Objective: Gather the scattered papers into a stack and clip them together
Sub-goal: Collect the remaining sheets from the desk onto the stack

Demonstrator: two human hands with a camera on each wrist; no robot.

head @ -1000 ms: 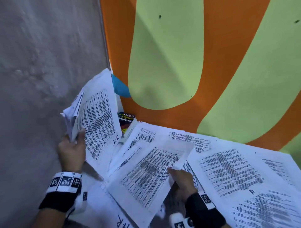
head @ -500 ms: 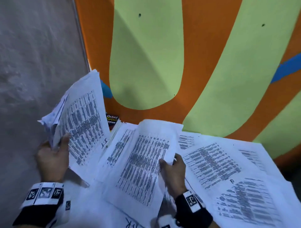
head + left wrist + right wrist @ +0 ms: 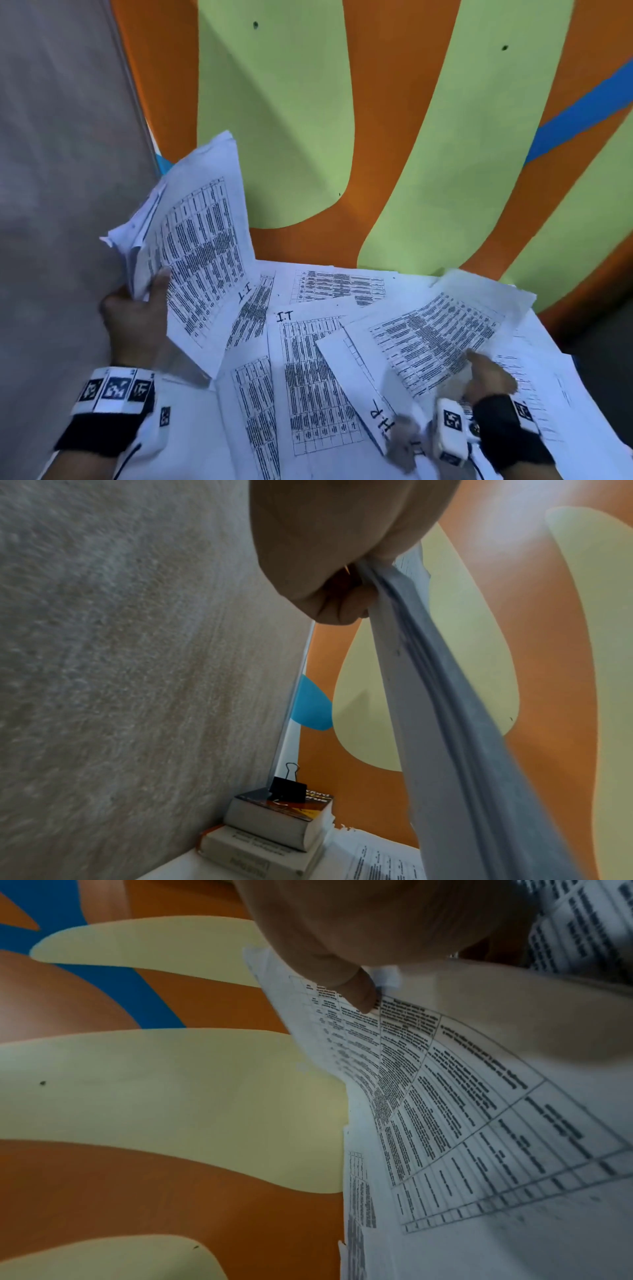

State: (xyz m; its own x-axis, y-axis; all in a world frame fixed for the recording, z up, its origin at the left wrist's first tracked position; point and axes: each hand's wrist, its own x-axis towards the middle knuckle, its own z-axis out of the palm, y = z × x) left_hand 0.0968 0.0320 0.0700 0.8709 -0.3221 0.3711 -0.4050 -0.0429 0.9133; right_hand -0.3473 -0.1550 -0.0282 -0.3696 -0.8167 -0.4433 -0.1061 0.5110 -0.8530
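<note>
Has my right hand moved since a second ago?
Yes. The right hand has shifted right across the loose papers, away from the held stack.

The desk [image 3: 164, 869] is white, its bare top showing only at the near left corner, set against a grey rough wall and a painted orange, green and blue one; loose printed sheets [image 3: 315, 387] lie spread over most of it, overlapping at odd angles, some marked "I.T" by hand, one "H.P"; in the far left corner two thick books [image 3: 274, 831] lie stacked, the upper one askew; a black binder clip [image 3: 287, 788] stands on the top book, not on the desk itself.
</note>
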